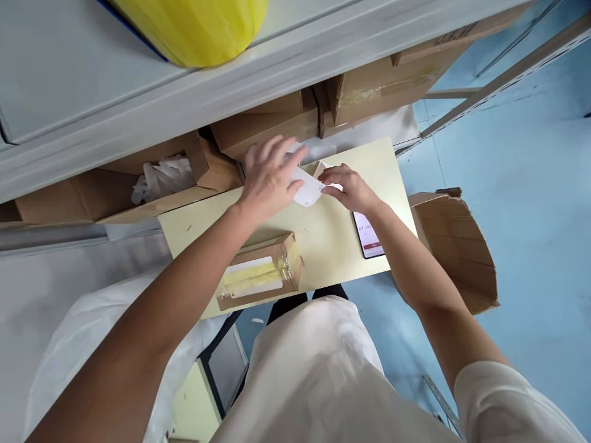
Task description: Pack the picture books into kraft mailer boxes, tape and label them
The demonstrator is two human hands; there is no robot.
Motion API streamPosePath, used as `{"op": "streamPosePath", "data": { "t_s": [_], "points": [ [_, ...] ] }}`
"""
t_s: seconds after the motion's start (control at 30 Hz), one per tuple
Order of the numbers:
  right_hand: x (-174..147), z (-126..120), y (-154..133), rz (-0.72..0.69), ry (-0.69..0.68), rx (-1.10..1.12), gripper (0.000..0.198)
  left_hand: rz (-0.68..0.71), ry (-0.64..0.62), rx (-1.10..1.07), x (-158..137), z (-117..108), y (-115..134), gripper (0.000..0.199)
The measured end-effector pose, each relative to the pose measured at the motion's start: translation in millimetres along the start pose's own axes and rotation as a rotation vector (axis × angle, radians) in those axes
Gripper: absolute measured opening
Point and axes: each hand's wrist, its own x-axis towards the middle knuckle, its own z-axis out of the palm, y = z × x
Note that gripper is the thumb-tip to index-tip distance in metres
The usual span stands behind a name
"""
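Note:
A curved white slip of paper (306, 189) with small printed marks is held above the far part of the cream tabletop (323, 240). My right hand (349, 187) pinches its right end between thumb and fingers. At the slip's left side my left hand (270, 178) is open, fingers spread, its thumb at the paper's edge; whether it touches is hard to see. Behind the slip, a small white-edged item (319, 168) is partly hidden. Nearer my body lies a taped brown cardboard box (258, 271) with a white label. A phone (368, 237) lies partly under my right forearm.
Open cardboard boxes (83, 194) line the shelf beyond the table, one holding crumpled white material (164, 178). A yellow object (198, 27) stands on the grey surface above. Another open carton (455, 246) sits on the blue floor at right. White sheeting (92, 344) bulges at left.

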Motion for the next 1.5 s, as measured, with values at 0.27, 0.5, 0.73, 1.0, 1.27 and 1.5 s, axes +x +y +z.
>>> {"op": "streamPosePath", "data": {
  "t_s": [0.27,0.5,0.73,1.0,1.27,1.5],
  "points": [
    [-1.5,5.7,0.5,-0.022,-0.046,0.006,0.04,0.121,-0.206,-0.093,15.5,36.8,7.4,0.024],
    [-2.9,12.0,5.6,-0.04,0.0,0.003,0.039,0.021,-0.279,-0.091,16.7,37.9,5.8,0.026],
    [-7.0,8.0,5.4,-0.005,-0.013,0.068,0.033,-0.026,-0.291,-0.122,19.4,41.3,-5.5,0.026],
    [-7.4,5.8,9.1,0.065,-0.114,0.02,0.026,0.034,-0.282,-0.157,22.8,42.2,-17.3,0.023],
    [-20.2,1.4,35.1,0.095,-0.098,-0.121,0.015,-0.118,-0.122,-0.25,21.8,37.0,-37.3,0.022],
    [-41.2,-17.1,13.8,0.188,-0.131,-0.307,0.025,-0.253,-0.027,-0.526,-7.3,27.9,-33.8,0.021]
  ]
}}
